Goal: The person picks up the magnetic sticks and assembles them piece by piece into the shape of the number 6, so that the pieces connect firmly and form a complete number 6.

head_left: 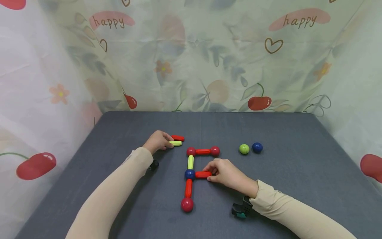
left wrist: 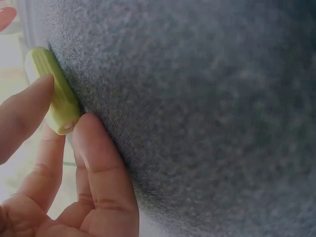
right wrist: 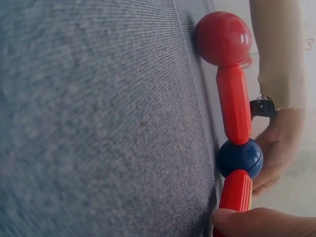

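The right hand (head_left: 228,173) has its grip closed, thumb to finger, on a red rod (head_left: 203,174) touching a blue ball (head_left: 190,174); the left hand (head_left: 158,142) pinches a yellow rod (head_left: 176,143), seemingly against the surface (head_left: 286,169), near a second red rod (head_left: 178,137).

a pale cloth (head_left: 197,20) printed with cherries (head_left: 259,103) and flowers (head_left: 163,68) hangs behind the grey table (head_left: 298,159).

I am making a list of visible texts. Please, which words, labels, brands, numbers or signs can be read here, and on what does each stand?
"happy": left pink oval on the patterned curtain.
"happy": right pink oval, same curtain.
A small mark at the right wrist view's right edge is too blurred to read.
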### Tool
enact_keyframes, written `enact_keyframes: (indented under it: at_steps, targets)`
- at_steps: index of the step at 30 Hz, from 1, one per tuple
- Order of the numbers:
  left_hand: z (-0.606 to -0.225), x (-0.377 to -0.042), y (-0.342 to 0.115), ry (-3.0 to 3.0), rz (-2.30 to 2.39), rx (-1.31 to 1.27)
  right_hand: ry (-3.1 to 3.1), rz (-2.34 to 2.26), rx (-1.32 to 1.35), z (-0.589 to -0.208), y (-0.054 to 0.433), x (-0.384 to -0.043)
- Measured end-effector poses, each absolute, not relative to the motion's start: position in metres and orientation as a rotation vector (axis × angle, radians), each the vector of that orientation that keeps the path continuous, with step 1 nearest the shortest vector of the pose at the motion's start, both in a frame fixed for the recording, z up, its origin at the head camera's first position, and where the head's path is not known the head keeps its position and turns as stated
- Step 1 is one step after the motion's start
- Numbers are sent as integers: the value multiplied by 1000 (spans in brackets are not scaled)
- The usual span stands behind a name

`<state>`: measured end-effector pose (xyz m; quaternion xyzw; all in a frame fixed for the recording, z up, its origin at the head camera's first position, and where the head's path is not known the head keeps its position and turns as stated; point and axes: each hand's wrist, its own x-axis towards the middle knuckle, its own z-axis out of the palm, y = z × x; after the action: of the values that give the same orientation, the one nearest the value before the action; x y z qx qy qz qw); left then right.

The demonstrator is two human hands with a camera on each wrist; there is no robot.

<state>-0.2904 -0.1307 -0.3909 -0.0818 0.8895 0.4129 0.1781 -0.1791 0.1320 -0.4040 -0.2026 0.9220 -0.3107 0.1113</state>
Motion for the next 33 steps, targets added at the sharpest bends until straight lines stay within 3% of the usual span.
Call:
enact_keyframes:
  at_steps: [12,20,33]
  targets:
    - [-385,-286,-134,2545,1076,-189,2710,-910,-594,-405,131,-179]
    - [-372,-276,-136,2473,1264,-90,2705,-919,-591,-404,130,-179]
    - [-336,-222,-106,2384,1329,304,2684,-921,-595,-402,132,-180]
